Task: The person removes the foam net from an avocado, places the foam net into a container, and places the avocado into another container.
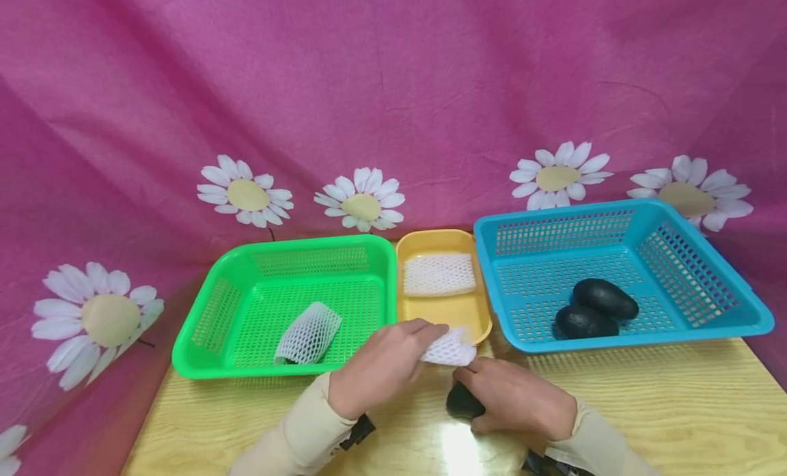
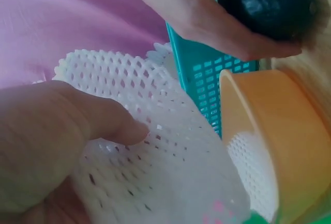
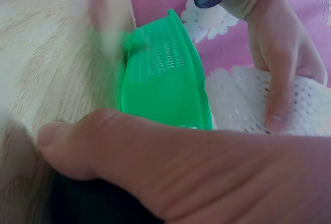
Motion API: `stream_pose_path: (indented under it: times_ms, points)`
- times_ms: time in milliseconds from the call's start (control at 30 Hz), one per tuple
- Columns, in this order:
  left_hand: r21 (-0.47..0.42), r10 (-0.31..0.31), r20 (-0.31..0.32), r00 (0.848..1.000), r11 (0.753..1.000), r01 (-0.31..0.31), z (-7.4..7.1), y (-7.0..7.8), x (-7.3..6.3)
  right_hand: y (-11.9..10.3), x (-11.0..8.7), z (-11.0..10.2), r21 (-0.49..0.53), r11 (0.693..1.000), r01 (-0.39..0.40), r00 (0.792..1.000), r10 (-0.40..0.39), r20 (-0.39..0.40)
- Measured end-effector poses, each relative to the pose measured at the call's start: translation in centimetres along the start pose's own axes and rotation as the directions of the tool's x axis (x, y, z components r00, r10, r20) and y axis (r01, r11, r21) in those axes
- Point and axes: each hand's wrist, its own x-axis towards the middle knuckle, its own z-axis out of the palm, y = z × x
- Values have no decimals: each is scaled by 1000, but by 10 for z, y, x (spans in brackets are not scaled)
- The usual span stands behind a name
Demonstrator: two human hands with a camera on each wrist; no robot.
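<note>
Purple cloth [image 1: 393, 87] with big daisies fills the upper frame, a pale wooden table [image 1: 688, 387] along the bottom, and just below centre both hands are busy! Left hand [image 1: 384, 360] has a white foam net [image 1: 451, 347] pinched, thumb on top; right hand [image 1: 516, 394], bottom centre, is clamped round a dark avocado [image 1: 462, 402], bare and outside the net. That fruit should be fairly weighty, firm and a touch slippery, so a wrap round its fat middle looks the safest hold, without squeezing hard enough to bruise. Net's another matter: feather-light, soft, stretchy, easily torn, best taken near its rim so the mouth can open. Now the containers! Green basket [image 1: 258, 373], left of centre: one netted piece [image 1: 310, 332], something dark peeping from its lower end. Yellow tray [image 1: 443, 311] in the middle: another white net [image 1: 439, 274] lying flat at the back. And over on the right, the blue basket [image 1: 747, 319]: two bare avocados [image 1: 605, 300], side by side, near the front wall
</note>
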Motion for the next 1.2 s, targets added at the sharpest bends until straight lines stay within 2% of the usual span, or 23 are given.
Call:
stream_pose_path:
  times_ms: [133,333,500,800,1000,1200]
  points:
    - [40,21,-38,999,999,-20,-3,-1,8,1,-1,1,-12,1000,8,1000,-8,-12]
    - [41,27,-35,999,999,-26,-7,-2,17,1,-1,2,-27,999,17,999,-18,-34]
    - [37,10,-16,1000,999,-10,-9,-6,25,1,-2,3,-31,999,24,999,-26,-38]
    - [-27,-38,6,999,999,38,-10,-11,40,2,-2,4,-31,999,24,999,-25,-34]
    - [-28,-49,-6,999,998,49,-10,-15,50,0,-2,2,-21,1000,5,1000,-5,-3]
    - [17,-63,-1,998,998,63,-10,-19,58,1,-2,1,-4,1000,-8,1000,8,13]
